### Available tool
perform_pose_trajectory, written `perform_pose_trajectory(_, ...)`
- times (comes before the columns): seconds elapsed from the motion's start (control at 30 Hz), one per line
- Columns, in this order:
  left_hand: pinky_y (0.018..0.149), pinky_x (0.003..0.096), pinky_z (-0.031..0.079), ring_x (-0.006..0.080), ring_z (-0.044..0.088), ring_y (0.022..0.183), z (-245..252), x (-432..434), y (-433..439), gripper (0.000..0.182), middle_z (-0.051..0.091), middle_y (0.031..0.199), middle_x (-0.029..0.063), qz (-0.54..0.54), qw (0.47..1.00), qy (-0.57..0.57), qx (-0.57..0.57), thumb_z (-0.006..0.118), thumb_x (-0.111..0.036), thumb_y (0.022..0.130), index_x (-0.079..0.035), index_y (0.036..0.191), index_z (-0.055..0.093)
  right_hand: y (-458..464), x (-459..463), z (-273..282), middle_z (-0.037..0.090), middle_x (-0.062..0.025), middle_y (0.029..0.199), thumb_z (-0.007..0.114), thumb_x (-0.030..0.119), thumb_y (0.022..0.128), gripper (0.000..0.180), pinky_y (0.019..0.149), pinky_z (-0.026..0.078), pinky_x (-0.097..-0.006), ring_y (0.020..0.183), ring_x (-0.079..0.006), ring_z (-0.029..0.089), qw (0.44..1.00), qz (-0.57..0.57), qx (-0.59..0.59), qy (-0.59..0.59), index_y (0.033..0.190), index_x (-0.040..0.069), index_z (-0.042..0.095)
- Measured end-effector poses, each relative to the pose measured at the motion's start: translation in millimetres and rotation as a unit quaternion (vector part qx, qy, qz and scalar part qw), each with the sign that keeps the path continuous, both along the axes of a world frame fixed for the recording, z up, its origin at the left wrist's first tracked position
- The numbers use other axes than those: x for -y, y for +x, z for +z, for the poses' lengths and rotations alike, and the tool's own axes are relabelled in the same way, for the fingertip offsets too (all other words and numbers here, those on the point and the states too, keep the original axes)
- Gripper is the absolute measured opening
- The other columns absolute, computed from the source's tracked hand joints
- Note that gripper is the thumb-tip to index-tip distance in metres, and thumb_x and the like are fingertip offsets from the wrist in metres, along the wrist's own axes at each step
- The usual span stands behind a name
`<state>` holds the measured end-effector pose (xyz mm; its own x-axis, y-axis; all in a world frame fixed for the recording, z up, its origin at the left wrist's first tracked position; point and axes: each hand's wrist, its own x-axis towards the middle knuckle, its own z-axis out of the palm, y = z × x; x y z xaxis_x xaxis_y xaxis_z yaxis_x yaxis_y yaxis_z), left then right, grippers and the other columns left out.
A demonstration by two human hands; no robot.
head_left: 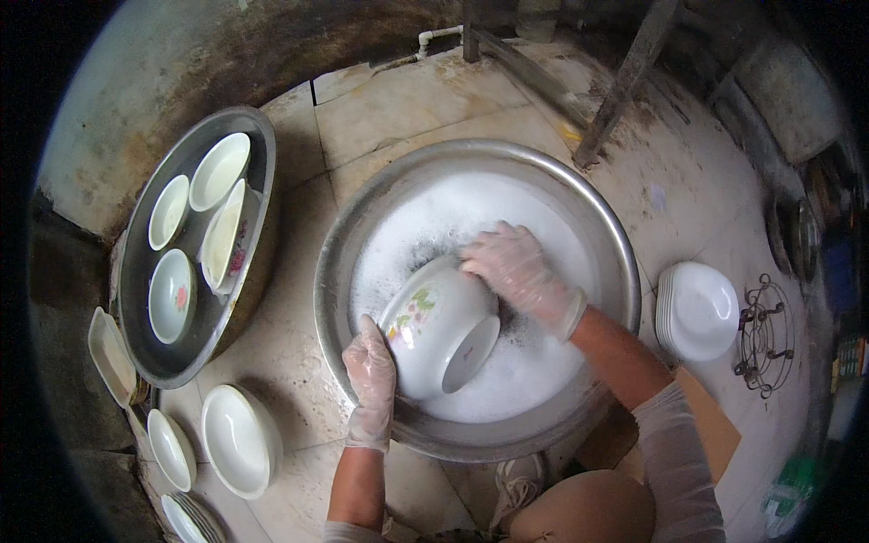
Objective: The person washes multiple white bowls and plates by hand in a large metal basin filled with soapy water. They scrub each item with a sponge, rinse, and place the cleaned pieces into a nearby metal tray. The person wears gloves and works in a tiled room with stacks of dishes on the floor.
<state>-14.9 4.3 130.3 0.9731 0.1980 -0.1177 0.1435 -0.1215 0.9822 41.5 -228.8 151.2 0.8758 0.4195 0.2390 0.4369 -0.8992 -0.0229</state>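
Note:
A large white ceramic bowl (434, 319) with a painted flower pattern is tilted on its side over suds, its foot ring turned towards me. My left hand (372, 370), in a clear plastic glove, grips the bowl's left rim, thumb upward. At the bowl's upper edge is my right hand (509, 268), gloved likewise, with curled fingers on the rim; whether a cloth or sponge lies under them is hidden. White foam (529, 387) fills the wide metal basin (621, 271) beneath, with darker water showing around the bowl.
Left of the basin, a large metal pan (136, 326) holds several white bowls. More bowls (237, 441) and a rectangular dish (112, 356) stand near it. At right are stacked white plates (699, 312), a wire rack (767, 336) and cardboard (706, 427). A metal leg (624, 88) rises behind.

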Motion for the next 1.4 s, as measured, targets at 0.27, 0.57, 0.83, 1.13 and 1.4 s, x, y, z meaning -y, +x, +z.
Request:
perform_pose_trajectory(0.27,0.053,0.0267,0.036,0.0083,0.041,0.058,2.8,-2.1,2.2,0.054,0.051,0.061,-0.0016,-0.029,0.994,0.099,-0.029,0.043,-0.044,0.096,-0.001,0.066,0.059,-27.3,-64.2,50.4,0.059,0.0037,0.083,0.060,0.024,0.076,0.006,0.069,0.042,-0.0310,0.083,-0.0165,0.052,0.989,0.097,0.062,-0.090,0.078,0.021,0.064)
perform_pose_trajectory(0.57,0.053,0.0314,0.034,0.0097,0.038,0.057,-12.5,-15.2,-5.5,0.057,0.046,0.056,-0.0006,-0.041,0.997,0.068,0.012,0.045,-0.042,0.095,0.004,0.062,0.050,-13.7,35.5,-33.1,0.063,-0.0030,0.094,0.061,0.021,0.082,0.014,0.088,0.042,-0.0305,0.094,-0.0189,0.056,0.911,-0.122,-0.246,0.307,0.090,0.010,0.066)
perform_pose_trajectory(0.83,0.061,0.0337,0.042,0.0170,0.053,0.061,-24.2,-17.0,-5.5,0.052,0.060,0.063,0.0108,-0.018,0.999,-0.029,-0.011,0.041,-0.036,0.096,0.008,0.075,0.059,-5.5,56.5,-14.0,0.066,-0.0078,0.096,0.064,0.034,0.079,0.026,0.081,0.045,-0.0321,0.090,-0.0201,0.060,0.817,-0.092,-0.428,0.376,0.089,0.010,0.066)
perform_pose_trajectory(1.13,0.064,0.0470,0.045,0.0423,0.059,0.066,42.9,42.7,42.0,0.048,0.059,0.068,0.0262,-0.126,0.900,0.416,0.032,0.043,-0.040,0.092,0.000,0.078,0.067,-39.3,-19.7,34.3,0.062,-0.0066,0.097,0.060,0.038,0.080,0.029,0.081,0.046,-0.0368,0.088,-0.0252,0.059,0.989,-0.025,-0.073,0.126,0.092,0.013,0.067)
perform_pose_trajectory(1.4,0.053,0.0334,0.038,0.0133,0.045,0.055,50.5,20.3,12.9,0.052,0.053,0.058,0.0068,-0.119,0.984,0.135,-0.008,0.042,-0.039,0.095,0.006,0.073,0.059,-34.6,33.1,-13.4,0.059,-0.0024,0.102,0.060,0.032,0.078,0.021,0.084,0.045,-0.0365,0.094,-0.0222,0.055,0.958,-0.098,-0.211,0.170,0.090,0.016,0.069)
